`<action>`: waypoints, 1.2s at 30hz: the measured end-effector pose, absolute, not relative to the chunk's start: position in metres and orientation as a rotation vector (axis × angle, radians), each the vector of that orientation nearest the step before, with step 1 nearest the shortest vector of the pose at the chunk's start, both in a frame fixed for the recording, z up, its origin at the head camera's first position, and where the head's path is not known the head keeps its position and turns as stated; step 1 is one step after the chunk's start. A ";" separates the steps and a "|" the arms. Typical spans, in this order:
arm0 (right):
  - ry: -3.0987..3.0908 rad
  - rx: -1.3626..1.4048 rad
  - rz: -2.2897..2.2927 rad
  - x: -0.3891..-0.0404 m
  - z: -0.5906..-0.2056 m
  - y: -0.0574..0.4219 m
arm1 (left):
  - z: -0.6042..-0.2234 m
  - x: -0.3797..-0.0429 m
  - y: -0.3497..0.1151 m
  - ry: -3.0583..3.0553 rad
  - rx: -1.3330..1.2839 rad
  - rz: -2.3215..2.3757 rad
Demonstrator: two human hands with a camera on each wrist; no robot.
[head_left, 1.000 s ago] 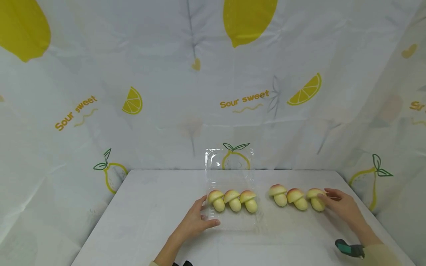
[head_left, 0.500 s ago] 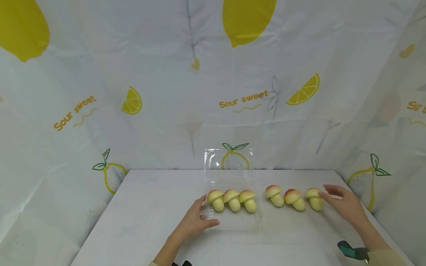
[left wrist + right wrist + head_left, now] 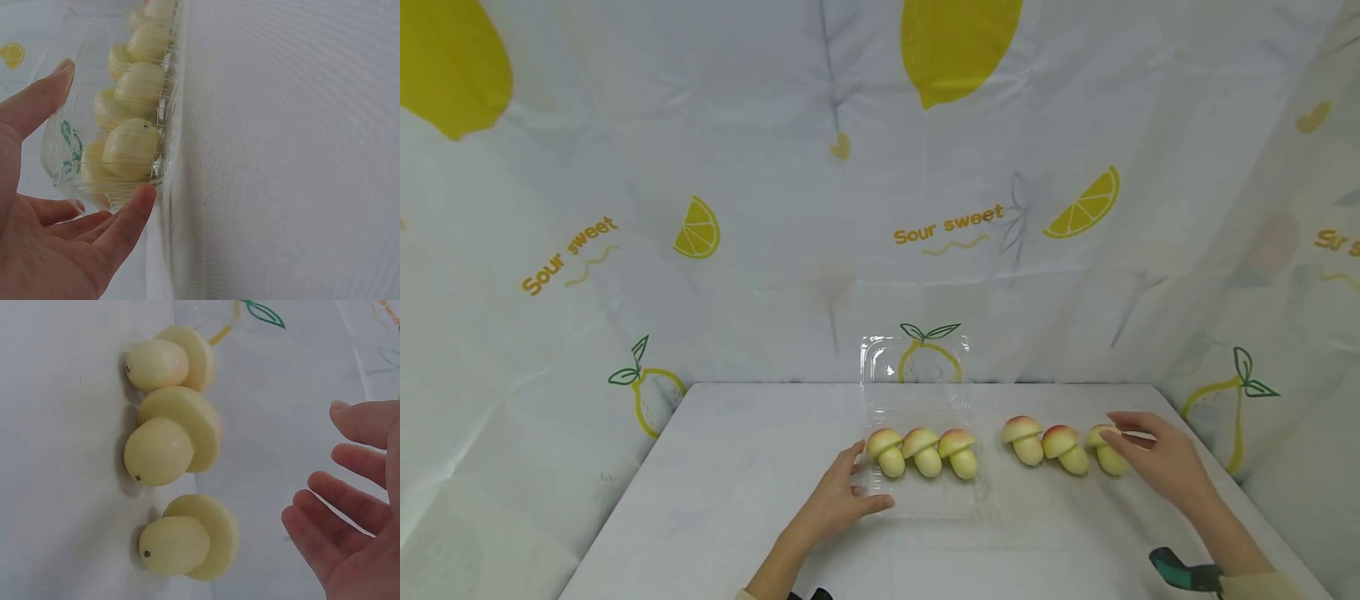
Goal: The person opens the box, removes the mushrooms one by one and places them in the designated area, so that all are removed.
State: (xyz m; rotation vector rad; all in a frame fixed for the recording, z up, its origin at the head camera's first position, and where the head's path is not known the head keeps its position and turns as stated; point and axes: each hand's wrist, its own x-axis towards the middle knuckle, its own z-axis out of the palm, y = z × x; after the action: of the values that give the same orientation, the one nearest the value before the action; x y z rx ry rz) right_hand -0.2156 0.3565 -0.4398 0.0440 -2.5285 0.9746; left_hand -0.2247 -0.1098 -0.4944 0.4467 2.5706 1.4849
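Observation:
My left hand [image 3: 838,496] grips the left end of a clear plastic box [image 3: 925,500], thumb along its near side and fingers at the end wall. Three pale yellow mushroom-shaped pieces [image 3: 923,452] with pinkish caps lie in a row inside; the left wrist view shows them through the wall [image 3: 131,147]. Its raised lid [image 3: 887,362] leans up at the back. My right hand [image 3: 1165,458] hovers by the rightmost loose mushroom-shaped piece [image 3: 1108,454], overlapping it in the head view. In the right wrist view the loosely spread fingers [image 3: 312,540] hold nothing, apart from the pieces.
Two more loose mushroom-shaped pieces, the middle one [image 3: 1066,450] and the left one [image 3: 1024,440], lie right of the box on the white table [image 3: 737,467]. A lemon-print curtain [image 3: 775,250] hangs behind and at both sides. A green-and-black device [image 3: 1183,571] sits by my right wrist.
My right hand has drawn back slightly, then come left over the rightmost piece. The left loose piece has shifted left and back a little. My left hand and the box stay in place.

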 end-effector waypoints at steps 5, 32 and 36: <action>-2.502 0.154 0.963 -0.214 -0.438 0.347 | -0.496 -0.226 -0.110 2.568 0.442 1.491; -2.419 0.454 1.063 -0.218 -0.438 0.287 | -0.496 -0.227 -0.111 2.562 0.412 1.497; -2.457 0.442 1.051 -0.217 -0.439 0.279 | -0.497 -0.228 -0.111 2.555 0.414 1.496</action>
State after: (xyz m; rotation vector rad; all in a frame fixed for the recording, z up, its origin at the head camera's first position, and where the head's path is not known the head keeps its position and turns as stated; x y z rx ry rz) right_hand -0.2171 0.2795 -0.4393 0.4420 -2.4570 1.0511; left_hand -0.2278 -0.1106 -0.4972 0.4135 2.5548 1.4962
